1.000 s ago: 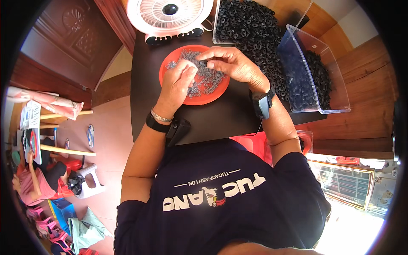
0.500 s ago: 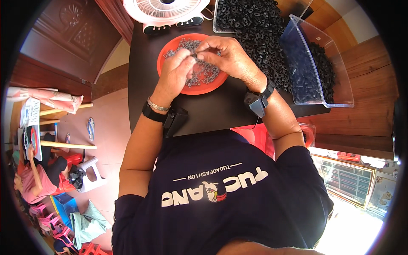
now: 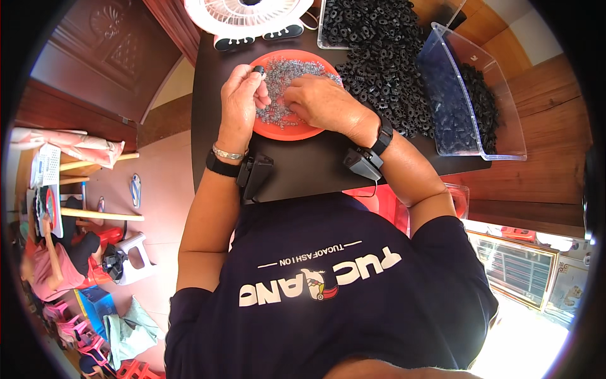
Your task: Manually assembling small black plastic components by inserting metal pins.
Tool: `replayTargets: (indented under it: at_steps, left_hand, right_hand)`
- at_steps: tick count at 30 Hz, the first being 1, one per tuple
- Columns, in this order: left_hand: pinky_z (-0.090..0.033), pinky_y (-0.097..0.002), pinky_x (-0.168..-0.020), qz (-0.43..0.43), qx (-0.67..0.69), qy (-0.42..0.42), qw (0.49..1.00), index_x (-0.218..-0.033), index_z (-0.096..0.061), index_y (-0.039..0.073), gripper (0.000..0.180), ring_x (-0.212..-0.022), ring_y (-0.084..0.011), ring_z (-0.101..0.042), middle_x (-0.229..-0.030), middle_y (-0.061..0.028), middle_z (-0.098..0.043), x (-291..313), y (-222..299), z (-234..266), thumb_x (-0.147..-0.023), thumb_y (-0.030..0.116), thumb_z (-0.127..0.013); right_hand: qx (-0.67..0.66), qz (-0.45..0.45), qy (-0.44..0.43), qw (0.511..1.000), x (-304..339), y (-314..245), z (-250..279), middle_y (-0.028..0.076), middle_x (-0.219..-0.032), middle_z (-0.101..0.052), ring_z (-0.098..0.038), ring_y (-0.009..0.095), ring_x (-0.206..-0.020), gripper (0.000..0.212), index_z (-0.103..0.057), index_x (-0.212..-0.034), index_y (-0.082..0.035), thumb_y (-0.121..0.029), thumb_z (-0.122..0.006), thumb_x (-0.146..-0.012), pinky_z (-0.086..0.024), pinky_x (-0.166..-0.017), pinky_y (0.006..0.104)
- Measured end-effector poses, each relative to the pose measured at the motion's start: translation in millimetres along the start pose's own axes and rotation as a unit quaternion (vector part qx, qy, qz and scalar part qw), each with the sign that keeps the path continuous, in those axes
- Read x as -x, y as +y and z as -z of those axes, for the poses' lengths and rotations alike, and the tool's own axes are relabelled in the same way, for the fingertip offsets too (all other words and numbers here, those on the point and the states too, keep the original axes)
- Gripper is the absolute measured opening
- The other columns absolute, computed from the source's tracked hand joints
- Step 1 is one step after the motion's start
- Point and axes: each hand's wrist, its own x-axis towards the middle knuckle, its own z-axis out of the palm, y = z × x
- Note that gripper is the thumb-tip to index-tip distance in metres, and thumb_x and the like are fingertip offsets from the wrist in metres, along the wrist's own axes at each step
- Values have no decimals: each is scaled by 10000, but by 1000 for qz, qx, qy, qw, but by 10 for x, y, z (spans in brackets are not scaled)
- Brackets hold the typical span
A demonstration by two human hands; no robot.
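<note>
My left hand [image 3: 241, 95] is at the left rim of a round orange-red plate [image 3: 293, 133]. Its thumb and forefinger pinch a small black plastic piece [image 3: 259, 70]. The plate holds many tiny grey metal springs [image 3: 287, 71], spread over its bottom. Over the plate's right half, my right hand [image 3: 325, 103] reaches down among the springs with curled fingertips close together. Whatever those fingertips hold, if anything, is hidden.
A heap of black plastic pieces [image 3: 385, 76] lies right of the plate, beside a clear bin [image 3: 470, 107] with more of them. A white fan [image 3: 249, 16] stands at the back of the dark table [image 3: 214, 120]. Another person [image 3: 53, 265] sits at far left.
My hands have moved apart. The left hand has gone left with the black piece. The right hand has lowered from beside it into the springs.
</note>
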Motion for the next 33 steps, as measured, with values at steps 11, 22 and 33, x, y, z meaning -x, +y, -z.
replayTargets:
  at_steps: [11, 22, 33]
  left_hand:
    - [-387, -203, -505, 1, -4, -10, 1000, -848, -537, 45, 173, -546, -76, -507, -659, -4, -531, 4, 5, -2, -924, 187, -476]
    - [-395, -204, -513, 4, -13, -40, 999, -886, -551, 29, 185, -565, -77, -514, -658, -5, -534, 2, 0, -3, -929, 194, -480]
    - [-408, -222, -607, 74, -10, -175, 982, -989, -535, 23, 227, -657, -100, -518, -746, -27, -540, 80, 3, -122, -968, 232, -448]
  right_hand:
    - [9, -1, -11, 1000, 25, 79, 41, 89, -853, -602, -583, 291, -888, 96, -627, -855, -63, -86, -634, -762, -474, -787, 395]
    - [-490, -155, 87, 854, -28, 194, 45, 35, -943, -656, -620, 112, -872, 148, -636, -1013, -24, -18, -623, -866, -487, -794, 225]
    - [-576, -106, 194, 787, -51, 164, 107, 62, -909, -654, -631, 126, -825, 102, -615, -975, -7, -7, -619, -873, -526, -780, 266]
